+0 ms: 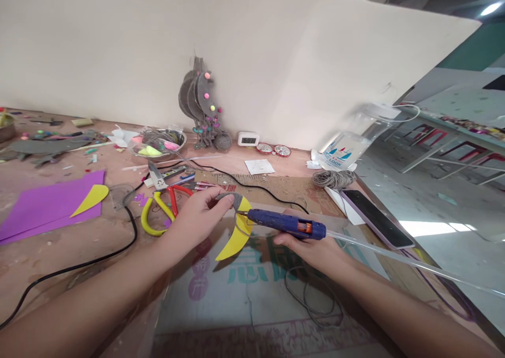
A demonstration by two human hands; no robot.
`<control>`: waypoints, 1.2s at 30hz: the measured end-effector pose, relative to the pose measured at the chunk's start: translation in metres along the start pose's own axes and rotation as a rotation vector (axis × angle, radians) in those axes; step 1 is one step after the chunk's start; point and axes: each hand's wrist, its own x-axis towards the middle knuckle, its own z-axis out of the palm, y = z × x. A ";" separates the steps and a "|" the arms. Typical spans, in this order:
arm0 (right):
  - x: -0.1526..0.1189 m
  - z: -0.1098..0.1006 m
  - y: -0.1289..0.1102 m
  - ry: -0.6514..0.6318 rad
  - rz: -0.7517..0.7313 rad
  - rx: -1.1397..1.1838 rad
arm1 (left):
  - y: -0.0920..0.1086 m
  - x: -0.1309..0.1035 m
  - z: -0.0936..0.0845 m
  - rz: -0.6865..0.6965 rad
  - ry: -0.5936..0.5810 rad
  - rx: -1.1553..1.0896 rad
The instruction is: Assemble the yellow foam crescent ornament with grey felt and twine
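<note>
My left hand (209, 208) pinches the upper end of a yellow crescent piece (236, 238), where grey cord is wrapped round the tip. My right hand (305, 245) is closed round a blue glue gun (282, 223) with a long clear glue stick running out of its back to the right. The gun's nozzle touches or nearly touches the crescent just below the cord. Thin grey cord (311, 305) trails in loops on the covered board below my right hand.
Yellow-handled pliers (148, 218), purple sheets (51, 203) and a yellow cutout (91, 199) lie left. A black cable crosses the table. Behind stand a grey hanging ornament (197, 95), a bowl (179, 145) and a timer (248, 139). A bottle (351, 142), cord bundle (333, 179) and phone (376, 217) are right.
</note>
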 end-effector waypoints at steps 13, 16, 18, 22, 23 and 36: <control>-0.001 0.000 -0.003 0.004 0.000 -0.036 | -0.001 0.001 0.000 -0.014 0.003 -0.024; -0.001 0.000 -0.003 0.010 -0.003 -0.033 | -0.002 0.001 0.000 -0.007 -0.003 -0.022; -0.001 0.000 -0.001 0.011 0.003 -0.032 | -0.002 0.001 -0.001 -0.011 -0.006 -0.036; -0.002 0.000 0.003 0.024 0.013 -0.034 | -0.002 0.001 -0.001 -0.011 -0.019 -0.098; -0.002 0.000 0.004 0.030 0.011 -0.038 | -0.002 0.000 -0.001 -0.012 -0.029 -0.112; -0.001 -0.001 0.002 0.071 0.018 -0.048 | -0.008 0.002 -0.001 0.016 -0.089 -0.197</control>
